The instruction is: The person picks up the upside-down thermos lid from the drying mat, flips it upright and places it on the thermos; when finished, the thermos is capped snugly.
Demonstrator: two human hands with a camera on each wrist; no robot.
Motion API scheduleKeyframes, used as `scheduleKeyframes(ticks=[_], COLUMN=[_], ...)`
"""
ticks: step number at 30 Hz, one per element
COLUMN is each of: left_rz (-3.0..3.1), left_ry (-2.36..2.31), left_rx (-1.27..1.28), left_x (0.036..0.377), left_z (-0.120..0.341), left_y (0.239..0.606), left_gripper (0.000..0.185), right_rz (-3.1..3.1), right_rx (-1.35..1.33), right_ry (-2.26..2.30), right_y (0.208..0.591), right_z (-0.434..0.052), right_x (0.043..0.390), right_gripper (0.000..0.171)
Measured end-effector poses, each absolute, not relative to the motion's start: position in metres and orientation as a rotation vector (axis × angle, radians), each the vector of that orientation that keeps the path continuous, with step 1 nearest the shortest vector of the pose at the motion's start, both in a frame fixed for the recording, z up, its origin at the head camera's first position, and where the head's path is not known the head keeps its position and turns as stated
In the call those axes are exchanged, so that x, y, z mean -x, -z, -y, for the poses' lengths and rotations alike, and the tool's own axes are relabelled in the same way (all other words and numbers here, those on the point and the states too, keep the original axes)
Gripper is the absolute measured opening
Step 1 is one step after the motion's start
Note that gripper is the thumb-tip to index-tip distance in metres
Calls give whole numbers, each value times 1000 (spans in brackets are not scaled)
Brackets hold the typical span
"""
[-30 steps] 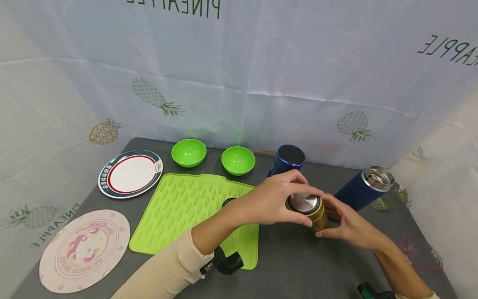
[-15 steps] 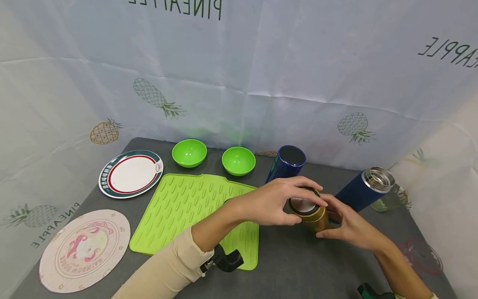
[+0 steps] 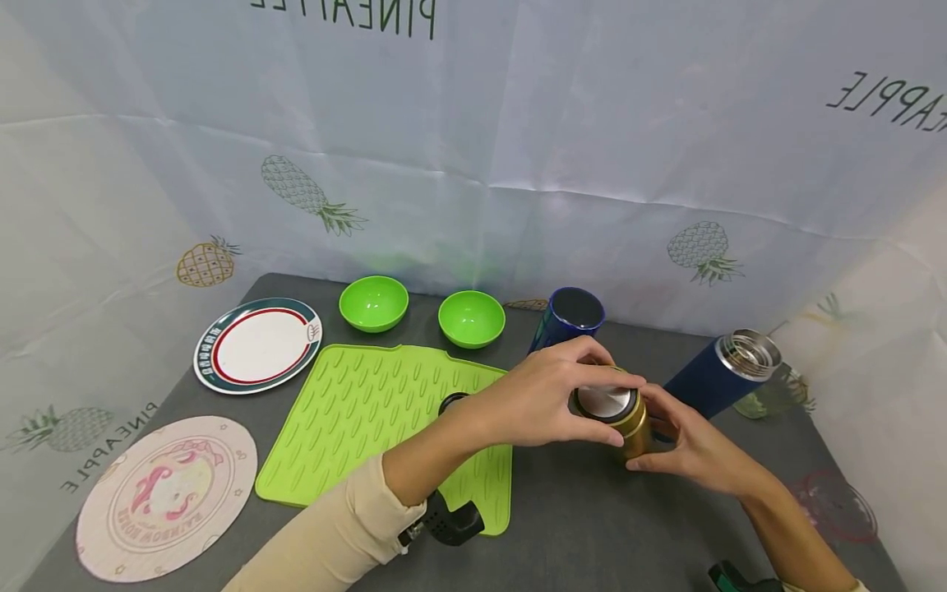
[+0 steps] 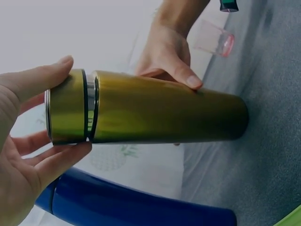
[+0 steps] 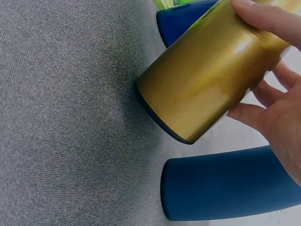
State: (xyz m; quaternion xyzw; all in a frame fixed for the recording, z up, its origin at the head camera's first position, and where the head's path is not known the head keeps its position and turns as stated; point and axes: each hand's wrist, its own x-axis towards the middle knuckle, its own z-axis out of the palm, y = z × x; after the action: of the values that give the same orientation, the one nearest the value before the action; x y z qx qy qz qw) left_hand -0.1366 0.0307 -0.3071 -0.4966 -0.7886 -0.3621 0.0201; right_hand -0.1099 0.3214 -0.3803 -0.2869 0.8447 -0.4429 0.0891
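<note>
Behind my table, the backdrop sheet (image 3: 473,123) carries the word "PINEAPPLE" printed in dark letters 3 times that I can read. At the top centre (image 3: 355,15) it shows mirrored and partly cut off by the frame edge. At the upper right (image 3: 891,100) it runs slanted and mirrored, its end cut off. At the lower left (image 3: 111,444) it slants along the sheet beside the table.

The round pink mat (image 3: 167,493) bears a ring of lettering that I make out as "RAINBOW HORSE", mirrored. The plate (image 3: 257,344) has small characters on its dark rim, too small for me to read.
</note>
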Motion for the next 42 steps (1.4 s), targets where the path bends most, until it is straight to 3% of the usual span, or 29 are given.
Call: scheduleKeyframes(ticks=[16, 24, 31, 37, 42], left_rz=[2405, 2439, 2397, 2461, 2449], left_ry=[1246, 1145, 1268, 1135, 1143], left_rx=[1795, 1619, 1819, 1594, 1581], left_x=[144, 138, 143, 138, 139], left_z=[-27, -30, -26, -30, -31], left_y=[305, 307, 303, 305, 306], left_gripper=[50, 59, 54, 69, 57], right_rz=[-2506, -2504, -2481, -2468, -2479], right_rx=[842, 840, 865, 874, 869], right_ry=[1304, 1312, 1330, 1342, 1329], right_y=[380, 379, 380, 381, 380], right_z=[-323, -324, -323, -323, -322], right_x=[109, 109, 108, 109, 111], right_gripper=[88, 88, 87, 89, 87])
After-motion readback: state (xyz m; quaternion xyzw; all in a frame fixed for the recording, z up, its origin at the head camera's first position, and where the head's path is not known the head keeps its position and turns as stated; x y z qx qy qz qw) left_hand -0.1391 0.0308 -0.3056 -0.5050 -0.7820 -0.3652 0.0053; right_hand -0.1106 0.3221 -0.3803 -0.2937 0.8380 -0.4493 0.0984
